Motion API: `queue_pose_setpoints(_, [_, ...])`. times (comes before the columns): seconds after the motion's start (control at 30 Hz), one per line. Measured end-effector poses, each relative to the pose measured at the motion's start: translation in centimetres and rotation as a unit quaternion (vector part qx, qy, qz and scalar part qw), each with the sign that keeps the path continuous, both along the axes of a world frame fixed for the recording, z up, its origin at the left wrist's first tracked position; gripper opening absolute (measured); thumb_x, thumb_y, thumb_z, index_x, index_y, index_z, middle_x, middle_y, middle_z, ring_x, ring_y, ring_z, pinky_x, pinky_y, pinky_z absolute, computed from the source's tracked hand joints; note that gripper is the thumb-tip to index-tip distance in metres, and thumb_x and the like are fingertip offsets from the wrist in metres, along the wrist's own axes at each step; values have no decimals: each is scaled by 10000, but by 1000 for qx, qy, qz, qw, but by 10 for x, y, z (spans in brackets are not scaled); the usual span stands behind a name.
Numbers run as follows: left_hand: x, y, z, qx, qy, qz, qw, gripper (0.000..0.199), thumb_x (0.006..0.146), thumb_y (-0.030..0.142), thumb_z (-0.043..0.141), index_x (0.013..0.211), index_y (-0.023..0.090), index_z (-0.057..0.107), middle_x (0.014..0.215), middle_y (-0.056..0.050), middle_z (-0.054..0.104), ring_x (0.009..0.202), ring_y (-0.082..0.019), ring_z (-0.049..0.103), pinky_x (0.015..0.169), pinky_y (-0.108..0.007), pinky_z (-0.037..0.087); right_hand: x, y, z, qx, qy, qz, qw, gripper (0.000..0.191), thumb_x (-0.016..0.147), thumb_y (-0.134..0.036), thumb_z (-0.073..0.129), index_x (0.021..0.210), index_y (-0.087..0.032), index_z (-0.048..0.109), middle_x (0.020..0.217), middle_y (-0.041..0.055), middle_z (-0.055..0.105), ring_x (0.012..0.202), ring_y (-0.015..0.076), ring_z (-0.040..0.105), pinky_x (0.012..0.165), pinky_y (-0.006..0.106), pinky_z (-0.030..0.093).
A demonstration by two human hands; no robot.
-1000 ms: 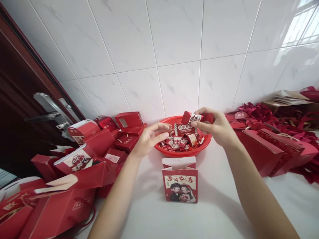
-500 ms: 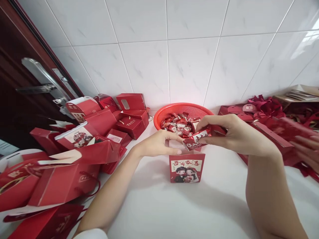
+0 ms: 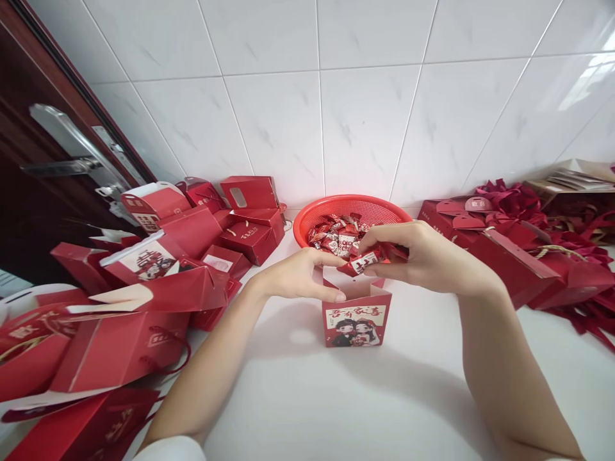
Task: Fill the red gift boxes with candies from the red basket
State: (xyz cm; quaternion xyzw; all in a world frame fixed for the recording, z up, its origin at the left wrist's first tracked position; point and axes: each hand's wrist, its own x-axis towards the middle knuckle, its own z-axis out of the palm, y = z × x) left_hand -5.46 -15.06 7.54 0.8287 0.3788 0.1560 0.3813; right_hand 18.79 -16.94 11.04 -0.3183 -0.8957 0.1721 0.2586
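Observation:
A small red gift box (image 3: 356, 323) with a cartoon bride and groom stands upright on the white table, its top open. My left hand (image 3: 298, 275) grips the box's left rim, thumb at the front and fingers toward the back. Just above the opening, my right hand (image 3: 413, 256) is closed on wrapped candies (image 3: 368, 261) in red and white wrappers; how many is hidden by the fingers. Behind both hands sits a red plastic basket (image 3: 307, 218), holding a heap of similar wrapped candies (image 3: 336, 234).
Several red gift boxes (image 3: 125, 346) are piled on the left beside a dark door with a metal handle (image 3: 72, 137). Flat red boxes (image 3: 519, 262), dark red ribbons (image 3: 512, 202) and a cardboard box (image 3: 576, 176) lie on the right. A white tiled wall (image 3: 365, 128) closes the back.
My right hand has shifted left with the candies, closer over the box opening. Another hand, blurred over the red boxes at the right edge, has left the view. My left hand stays at the rim.

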Motion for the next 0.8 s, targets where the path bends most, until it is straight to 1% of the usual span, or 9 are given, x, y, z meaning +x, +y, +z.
queue_pose_setpoints(0.17, [-4, 2, -3, -5, -5, -6, 1000, 623, 684, 357, 846, 1277, 245, 692, 1324, -55, 690, 1257, -285, 616, 1052, -366, 503, -5, -2, -3, -33, -89, -22, 995, 107, 829, -165, 653, 918, -216, 682, 700, -19, 652, 585, 120, 519, 539, 257, 338])
queue_pose_setpoints(0.27, [-5, 2, -3, -13, -23, -35, 999, 590, 717, 317, 827, 1288, 263, 688, 1332, -50, 687, 1259, -272, 620, 1067, -367, 494, -10, 1, -9, -36, -100, -28, 994, 61, 834, -180, 661, 886, -213, 662, 728, -13, 650, 614, 125, 530, 552, 260, 334])
queue_pose_setpoints(0.33, [-5, 1, -2, -19, -28, -48, 998, 537, 755, 294, 796, 1282, 280, 692, 1322, -39, 694, 1237, -263, 635, 1039, -360, 513, -14, 1, -10, -24, -50, -34, 998, 96, 845, -239, 670, 928, -207, 634, 829, 15, 676, 687, 145, 576, 573, 261, 370])
queue_pose_setpoints(0.43, [-5, 1, 0, -20, -10, -38, 999, 501, 779, 309, 777, 1274, 310, 696, 1340, -24, 683, 1268, -262, 614, 1018, -347, 521, -17, -2, -9, -10, 85, -59, 995, 148, 864, -289, 641, 950, -205, 556, 929, 41, 673, 753, 161, 610, 597, 264, 424])
queue_pose_setpoints(0.5, [-5, 1, -1, -17, 1, -29, 999, 500, 778, 345, 779, 1271, 316, 696, 1337, -18, 685, 1291, -262, 597, 1028, -344, 510, -19, -5, -8, -45, 166, -63, 983, 104, 874, -257, 593, 896, -215, 500, 837, 11, 649, 656, 138, 593, 553, 257, 417])
queue_pose_setpoints(0.57, [-5, 2, -1, -15, 6, -24, 1000, 507, 777, 370, 781, 1273, 307, 695, 1317, -17, 697, 1278, -260, 605, 1038, -347, 501, -22, -6, -8, -112, 221, -52, 968, 85, 884, -209, 524, 836, -225, 456, 651, -42, 581, 509, 113, 534, 496, 251, 394])
queue_pose_setpoints(0.63, [-5, 2, -1, -12, 6, -23, 1000, 514, 775, 368, 783, 1276, 300, 691, 1327, -15, 690, 1282, -257, 598, 1054, -347, 485, -24, -5, -9, -148, 245, -43, 957, 97, 878, -178, 499, 799, -221, 463, 568, -57, 543, 465, 109, 511, 475, 249, 390])
queue_pose_setpoints(0.73, [-5, 2, -1, -7, 5, -31, 999, 489, 780, 360, 780, 1257, 289, 701, 1329, -18, 685, 1272, -264, 595, 1047, -349, 482, -27, -1, -11, -112, 211, -29, 971, 79, 848, -175, 581, 776, -192, 556, 704, -2, 637, 605, 126, 571, 544, 256, 439])
queue_pose_setpoints(0.8, [-5, 1, -1, -11, 6, -38, 999, 437, 787, 368, 772, 1208, 259, 725, 1238, -31, 725, 1182, -267, 642, 999, -353, 507, -27, 1, -11, -98, 167, 5, 981, 58, 845, -180, 619, 788, -184, 609, 775, 13, 672, 694, 138, 602, 614, 261, 471])
